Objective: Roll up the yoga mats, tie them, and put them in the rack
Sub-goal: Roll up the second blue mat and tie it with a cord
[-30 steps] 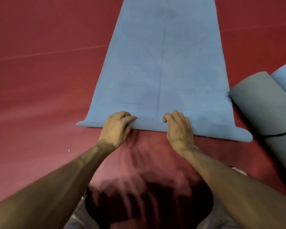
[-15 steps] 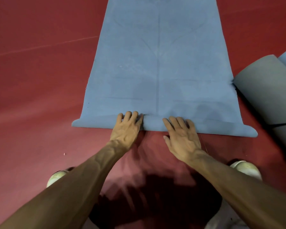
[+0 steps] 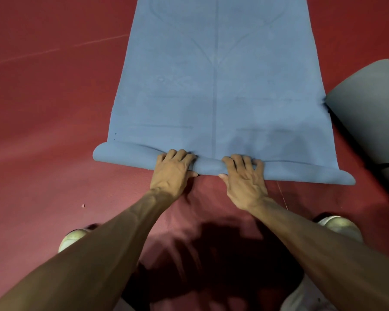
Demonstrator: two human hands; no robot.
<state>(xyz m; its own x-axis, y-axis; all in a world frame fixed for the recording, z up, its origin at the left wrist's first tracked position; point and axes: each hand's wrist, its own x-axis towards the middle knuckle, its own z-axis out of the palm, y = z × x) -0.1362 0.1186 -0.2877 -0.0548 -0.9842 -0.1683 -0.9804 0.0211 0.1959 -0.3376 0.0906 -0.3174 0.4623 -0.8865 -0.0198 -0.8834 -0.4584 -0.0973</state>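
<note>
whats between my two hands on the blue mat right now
Only a short bare stretch of the rolled edge of the blue mat lies between the left hand and right hand, seen in the head view.

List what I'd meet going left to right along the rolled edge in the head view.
Red floor → rolled end of the blue mat → left hand → right hand, both gripping the roll → grey rolled mat.

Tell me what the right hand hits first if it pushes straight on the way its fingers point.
The right hand grips the rolled near end of the blue mat. Straight ahead lies only that mat's flat, unrolled stretch; nothing else shows on it up to the picture's top edge.
</note>
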